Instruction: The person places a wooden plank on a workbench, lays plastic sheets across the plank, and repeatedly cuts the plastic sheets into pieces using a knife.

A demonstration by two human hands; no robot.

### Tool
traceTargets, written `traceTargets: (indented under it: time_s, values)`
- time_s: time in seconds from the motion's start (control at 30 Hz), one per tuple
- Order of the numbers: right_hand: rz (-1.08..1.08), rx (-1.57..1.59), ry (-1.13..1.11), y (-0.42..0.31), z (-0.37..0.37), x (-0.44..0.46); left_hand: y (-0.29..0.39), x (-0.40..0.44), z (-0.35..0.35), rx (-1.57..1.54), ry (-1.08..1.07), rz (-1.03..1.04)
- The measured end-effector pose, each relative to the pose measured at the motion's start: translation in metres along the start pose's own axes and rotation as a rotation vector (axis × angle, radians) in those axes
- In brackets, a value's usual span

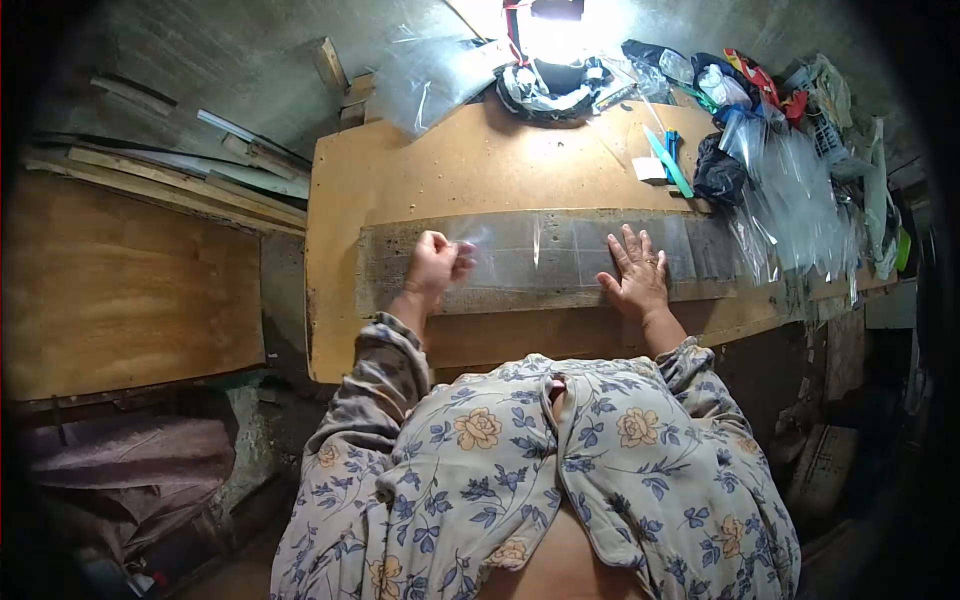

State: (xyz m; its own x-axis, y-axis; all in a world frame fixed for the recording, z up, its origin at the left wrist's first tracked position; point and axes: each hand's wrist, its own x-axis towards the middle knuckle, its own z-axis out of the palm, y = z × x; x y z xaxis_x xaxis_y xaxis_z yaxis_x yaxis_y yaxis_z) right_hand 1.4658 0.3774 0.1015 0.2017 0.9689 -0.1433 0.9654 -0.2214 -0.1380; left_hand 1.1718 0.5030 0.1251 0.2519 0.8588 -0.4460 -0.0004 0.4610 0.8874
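A clear plastic film [510, 255] lies along a long grey board [385, 240] on the table. My left hand [437, 265] is closed in a pinch at the film's left end, where a bluish sheen shows beside the fingertips. Flat on the film further right, my right hand [637, 275] has its fingers spread and holds nothing.
Above the right hand lie a turquoise blade-shaped tool [668, 163], a blue tool [672, 150] and a white block [649, 170]. Clear plastic sheets [800, 200] and bags crowd the right side. A black-lined container [553, 92] stands under a bright lamp. Wooden planks [170, 180] are at left.
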Motion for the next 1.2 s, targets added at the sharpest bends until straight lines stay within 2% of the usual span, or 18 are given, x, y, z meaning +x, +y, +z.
traceTargets:
  time_s: [0.03, 0.2, 0.3, 0.4, 0.47, 0.53, 0.57, 0.6, 0.7, 0.9, 1.2]
  values:
    - [0.0, -0.005, -0.004, 0.001, 0.0, 0.0, 0.005, -0.001, -0.008, -0.167, -0.026, -0.078]
    - [0.017, 0.002, 0.007, 0.01, 0.0, 0.0, -0.009, 0.009, -0.045, -0.175, 0.043, -0.025]
    - [0.031, -0.019, 0.009, 0.021, 0.0, 0.001, -0.017, 0.011, -0.054, 0.534, 0.156, 0.296]
    - [0.025, -0.012, 0.026, 0.031, 0.003, 0.001, -0.037, 0.013, -0.042, 0.794, 0.305, 0.47]
    - [0.041, 0.002, 0.019, 0.033, 0.002, 0.001, -0.03, 0.003, -0.036, 0.891, 0.296, 0.444]
    - [0.049, -0.013, 0.014, 0.035, 0.002, -0.001, -0.032, 0.001, -0.035, 1.376, 0.419, 0.881]
    - [0.05, -0.027, 0.013, 0.037, 0.001, -0.001, -0.033, -0.002, -0.039, 1.578, 0.312, 0.668]
    - [0.051, -0.041, 0.013, 0.039, 0.001, -0.001, -0.034, -0.004, -0.041, 1.577, 0.312, 0.667]
    - [0.067, -0.065, 0.006, 0.05, -0.001, -0.002, -0.022, -0.014, -0.042, 1.597, 0.198, 0.371]
    - [0.087, -0.077, 0.055, 0.096, 0.005, -0.006, -0.016, -0.017, -0.034, 1.629, 0.09, 0.364]
    - [0.106, -0.095, 0.076, 0.131, 0.008, -0.009, -0.015, -0.015, -0.034, 1.618, 0.099, 0.417]
